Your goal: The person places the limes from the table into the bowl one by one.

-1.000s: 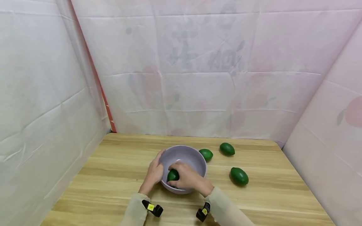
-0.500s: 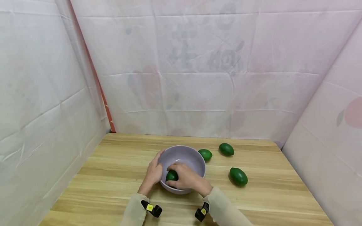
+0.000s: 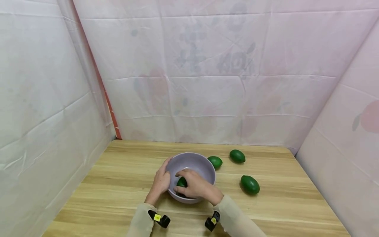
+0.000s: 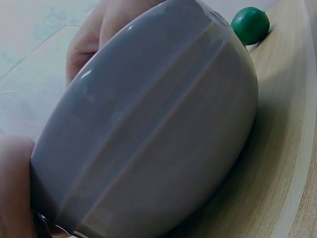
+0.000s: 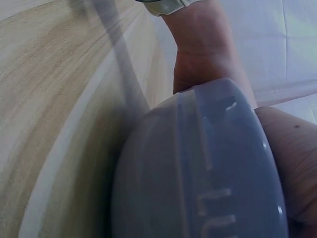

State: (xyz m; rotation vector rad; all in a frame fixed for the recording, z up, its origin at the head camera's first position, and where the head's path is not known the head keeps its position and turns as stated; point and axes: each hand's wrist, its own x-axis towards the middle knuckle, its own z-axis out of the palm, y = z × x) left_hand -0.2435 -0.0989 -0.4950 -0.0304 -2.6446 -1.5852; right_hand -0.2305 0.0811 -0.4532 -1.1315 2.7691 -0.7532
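A purple-grey bowl [image 3: 192, 160] stands on the wooden table [image 3: 124, 184]. My left hand [image 3: 162, 180] holds its left side, palm against the outer wall. Inside the bowl, my right hand [image 3: 194, 185] has its thumb and fingers curved round a green lime [image 3: 182, 182], which the hand partly hides. The bowl's outer wall [image 4: 148, 124] fills most of the left wrist view, with the right hand [image 4: 106, 29] over the rim. In the right wrist view the bowl [image 5: 198, 173] hides the lime and the right fingertips.
Another green lime [image 3: 215, 162] lies close by the bowl's right side. Two more limes rest further right, a back lime [image 3: 237, 156] and a front lime [image 3: 250, 185]. Pale cloth walls [image 3: 207, 98] enclose the table at the back and both sides.
In the bowl, the lime has shifted slightly to the right and more of it is covered by the right hand. The left hand and the bowl stay in place.
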